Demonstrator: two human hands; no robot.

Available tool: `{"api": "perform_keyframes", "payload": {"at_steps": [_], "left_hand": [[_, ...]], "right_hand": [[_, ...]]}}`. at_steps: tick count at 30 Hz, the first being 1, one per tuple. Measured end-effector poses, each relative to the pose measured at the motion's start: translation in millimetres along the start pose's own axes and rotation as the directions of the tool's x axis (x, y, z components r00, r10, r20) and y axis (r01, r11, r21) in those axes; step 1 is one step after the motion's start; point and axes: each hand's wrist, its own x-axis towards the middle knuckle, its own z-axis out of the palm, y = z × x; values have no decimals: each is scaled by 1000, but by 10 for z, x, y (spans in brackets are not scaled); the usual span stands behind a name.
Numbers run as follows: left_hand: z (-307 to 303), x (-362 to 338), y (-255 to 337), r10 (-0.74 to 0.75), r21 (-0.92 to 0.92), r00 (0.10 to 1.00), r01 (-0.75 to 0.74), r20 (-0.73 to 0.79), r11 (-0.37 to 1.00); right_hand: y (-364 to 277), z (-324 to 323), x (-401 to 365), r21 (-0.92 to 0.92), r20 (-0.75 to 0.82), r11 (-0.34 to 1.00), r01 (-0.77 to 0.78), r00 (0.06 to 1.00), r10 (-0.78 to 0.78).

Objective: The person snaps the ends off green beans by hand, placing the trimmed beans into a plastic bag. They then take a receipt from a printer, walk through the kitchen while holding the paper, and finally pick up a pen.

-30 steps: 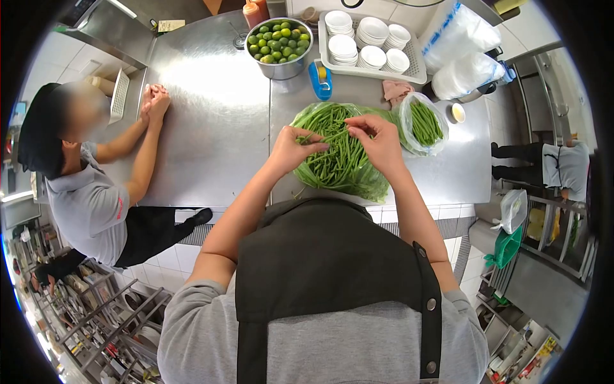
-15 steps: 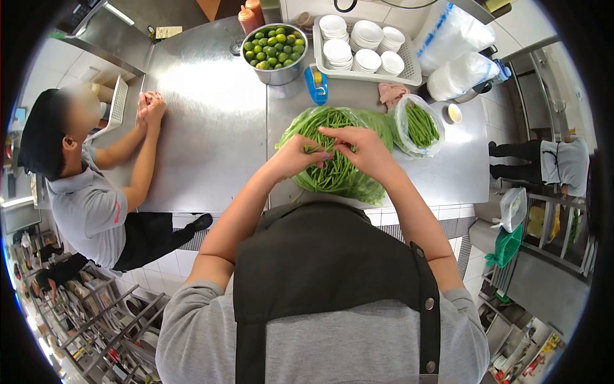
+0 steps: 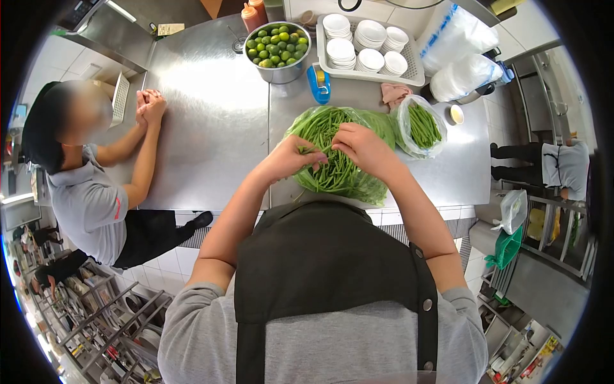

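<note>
A large heap of cut green beans (image 3: 339, 178) lies in an opened clear plastic bag (image 3: 378, 125) on the steel counter. Over its left side, my left hand (image 3: 291, 157) is closed in a pinch, with bits of green bean showing between the fingers. My right hand (image 3: 366, 148) hovers just to the right with thumb and fingertips pressed together; whatever they hold is too small to make out. A small gap separates the two hands. Right of the heap stands a smaller clear bag of longer green beans (image 3: 423, 127).
Behind the beans are a blue tape dispenser (image 3: 318, 86), a steel pot of limes (image 3: 276, 67) and a white crate (image 3: 409, 75) of stacked small dishes. A pink cloth (image 3: 395, 95) and a small cup (image 3: 456, 114) are at right. A co-worker (image 3: 89, 192) leans on the counter at left.
My hands have drawn apart from nearly touching, the right one moving slightly right with its fingers curling in. The co-worker's head has turned toward the counter.
</note>
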Motion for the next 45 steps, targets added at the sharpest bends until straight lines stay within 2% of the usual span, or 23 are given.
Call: {"api": "perform_keyframes", "payload": {"at_steps": [1, 2, 4, 5, 8, 11, 13, 14, 16, 17, 19, 20, 21, 24, 25, 26, 28, 31, 34, 35, 38, 41, 45], "left_hand": [[17, 21, -60, 75, 16, 997, -75, -2, 997], [28, 27, -112, 58, -18, 998, -58, -14, 998], [42, -22, 75, 22, -86, 999, -25, -40, 996], [48, -15, 131, 55, -139, 995, -66, -86, 988], [118, 15, 266, 105, -237, 977, -148, -187, 960], [118, 76, 330, 104, -201, 978, -141, -183, 969], [115, 108, 271, 105, -146, 985, -125, -137, 981], [112, 101, 288, 76, -196, 985, -105, -153, 975], [116, 61, 356, 10, -293, 984, -63, -177, 954], [100, 60, 337, -2, -425, 985, -71, -171, 902], [51, 83, 275, -23, -661, 989, -79, -144, 747], [44, 112, 261, -17, -686, 988, -93, -152, 722], [39, 141, 249, -12, -712, 986, -111, -165, 693], [73, 176, 264, 2, -764, 971, -191, -241, 617], [84, 188, 248, 11, -774, 962, -226, -272, 591], [84, 191, 234, 18, -783, 953, -261, -304, 565], [82, 186, 224, -11, -745, 929, -290, -370, 601], [87, 197, 171, -40, -709, 899, -315, -435, 632], [105, 196, 172, -67, -710, 873, -345, -483, 614], [113, 199, 179, -76, -714, 864, -359, -498, 601], [126, 211, 138, -71, -723, 858, -381, -508, 576], [145, 155, 179, -103, -730, 858, -358, -503, 582], [137, 163, 139, -118, -760, 849, -389, -516, 520]], "right_hand": [[1, -12, -9, 49, 13, 998, -27, 1000, 26], [8, -24, -21, 96, 27, 994, -53, 998, 51], [36, -39, -55, 369, -53, 917, -151, 982, 183], [47, -29, -69, 498, -76, 848, -184, 964, 254], [34, 195, -84, 852, -161, 508, -130, 857, 489], [-6, 333, -40, 979, -180, 192, 66, 724, 666], [289, 270, -41, 917, -385, 371, 145, 562, 732], [435, 219, -80, 872, -481, 459, 170, 467, 742], [406, -30, -160, 714, -455, 674, -190, 605, 653], [375, -95, -181, 567, -414, 749, -342, 668, 618], [309, -51, -221, 352, -324, 831, -431, 777, 540], [273, -37, -236, 229, -265, 860, -455, 821, 505], [267, 34, -247, 205, -244, 888, -412, 857, 455], [375, 245, -268, 87, -117, 886, -456, 878, 463], [352, 261, -267, 102, -134, 912, -398, 903, 409], [319, 273, -270, 154, -165, 896, -416, 884, 438], [140, 233, -228, 257, -222, 857, -446, 836, 501], [18, 243, -209, 570, -193, 755, -324, 840, 507], [-206, 309, -146, 725, -141, 641, -251, 857, 496], [-173, 370, -153, 642, -154, 715, -277, 867, 474], [-292, 365, -74, 517, -190, 786, -338, 850, 491], [-274, 414, -23, 571, -189, 763, -302, 856, 480], [-274, 404, -8, 869, -40, 443, -219, 863, 504]]}}
